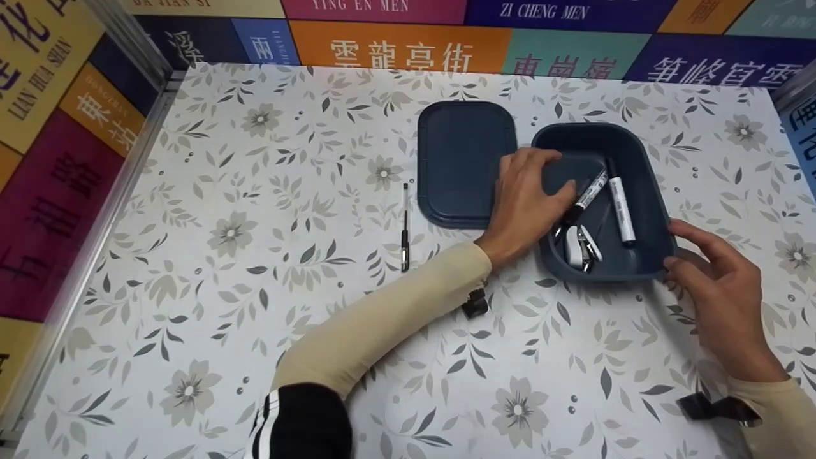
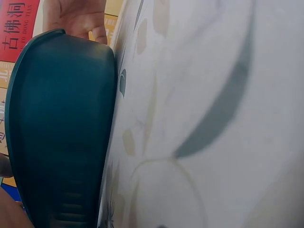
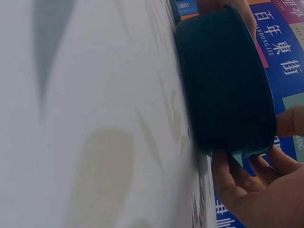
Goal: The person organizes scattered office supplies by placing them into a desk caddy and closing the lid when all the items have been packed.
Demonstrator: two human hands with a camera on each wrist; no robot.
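Note:
A dark blue plastic box [image 1: 650, 166] stands uncovered on the table. Inside lie a white marker [image 1: 622, 210], a black-and-white patterned pen [image 1: 591, 191] and a small white stapler-like tool [image 1: 579, 248]. My left hand [image 1: 529, 197] reaches over the box's left rim, thumb and forefinger apart with nothing visible between them. At the near right corner, my right hand [image 1: 720, 287] holds the box; its thumb and fingers [image 3: 223, 175] touch the outside in the right wrist view. The left wrist view shows mostly the box's outer wall [image 2: 61, 128], hiding most of the left hand.
Left of the box, partly behind my left hand, lies a matching dark blue lid [image 1: 465, 162]. Farther left a slim black-and-clear pen [image 1: 405, 236] rests on the flower-patterned tablecloth [image 1: 306, 210]. Colourful lettered panels [image 1: 395, 48] border the table's far and left sides.

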